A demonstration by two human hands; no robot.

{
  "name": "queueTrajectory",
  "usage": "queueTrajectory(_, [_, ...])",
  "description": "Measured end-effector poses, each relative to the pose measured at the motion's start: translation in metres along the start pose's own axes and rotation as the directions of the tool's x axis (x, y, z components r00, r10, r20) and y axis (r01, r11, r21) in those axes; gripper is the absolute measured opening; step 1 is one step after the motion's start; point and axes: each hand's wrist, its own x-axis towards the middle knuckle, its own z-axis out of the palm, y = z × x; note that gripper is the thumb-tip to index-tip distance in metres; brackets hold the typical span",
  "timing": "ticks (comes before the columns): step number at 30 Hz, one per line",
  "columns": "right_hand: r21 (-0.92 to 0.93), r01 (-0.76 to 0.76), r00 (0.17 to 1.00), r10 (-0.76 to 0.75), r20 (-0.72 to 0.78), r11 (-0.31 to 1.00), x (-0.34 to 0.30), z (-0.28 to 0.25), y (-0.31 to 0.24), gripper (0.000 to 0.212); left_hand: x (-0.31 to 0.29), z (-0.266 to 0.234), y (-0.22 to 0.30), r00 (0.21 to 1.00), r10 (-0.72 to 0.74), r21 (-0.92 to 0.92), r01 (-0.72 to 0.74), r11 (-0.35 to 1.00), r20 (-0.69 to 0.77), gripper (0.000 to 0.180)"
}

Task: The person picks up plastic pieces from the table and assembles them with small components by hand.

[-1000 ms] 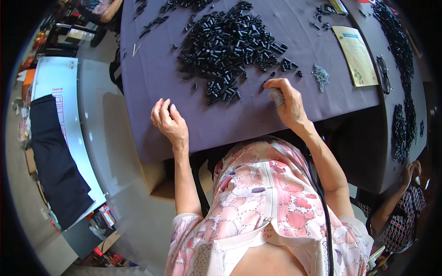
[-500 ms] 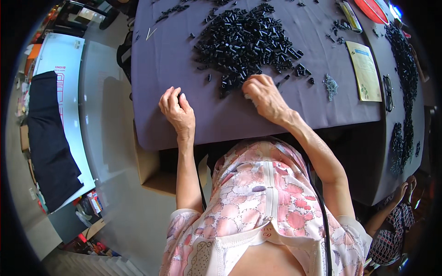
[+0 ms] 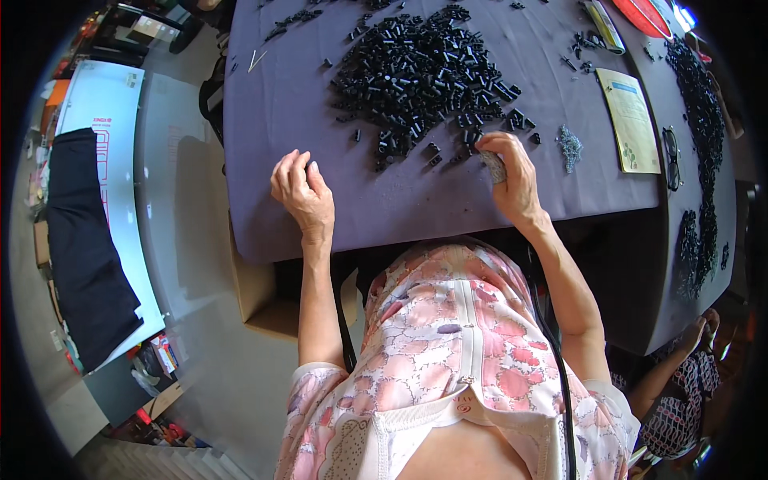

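My right hand (image 3: 517, 178) is curled at the near right edge of a large heap of small black tube-like plastic parts (image 3: 420, 80). A speckled grey clump (image 3: 493, 166), which looks like small metal pieces, shows in its palm under the bent fingers. The fingertips are by several black parts (image 3: 470, 144). My left hand (image 3: 302, 192) hovers over the bare near left of the cloth, fingers bent and thumb close to them; whatever it may hold is hidden. A small pile of fine silvery metal pieces (image 3: 570, 150) lies right of my right hand.
A grey-purple cloth covers the table (image 3: 272, 120). At the right are a yellowish booklet (image 3: 630, 120), eyeglasses (image 3: 672, 158) and a red round tray (image 3: 644, 16). Another long heap of black parts (image 3: 704, 144) lies beyond. An open cardboard box (image 3: 268, 300) stands below the near edge.
My right hand has moved right, from the heap's near edge toward the silvery pile, and its palm side now shows the grey clump. My left hand has hardly moved.
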Motion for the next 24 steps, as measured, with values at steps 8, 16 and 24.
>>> queueTrajectory(8, [0.285,-0.402,0.900,0.432,-0.051,0.870,-0.047,-0.014,-0.003,0.051,0.012,0.004,0.085,0.983,0.076,-0.304,-0.022,0.953,0.165,0.006])
queueTrajectory(16, [0.369,-0.494,0.821,0.562,-0.100,0.787,-0.050,-0.005,-0.002,0.044,0.020,0.029,0.129,0.920,0.238,-0.354,-0.120,0.928,0.311,0.009])
queueTrajectory(24, [0.237,-0.377,0.904,0.412,-0.118,0.895,-0.049,-0.003,0.000,0.043,0.009,0.034,0.144,0.893,0.270,-0.318,-0.154,0.935,0.360,0.011])
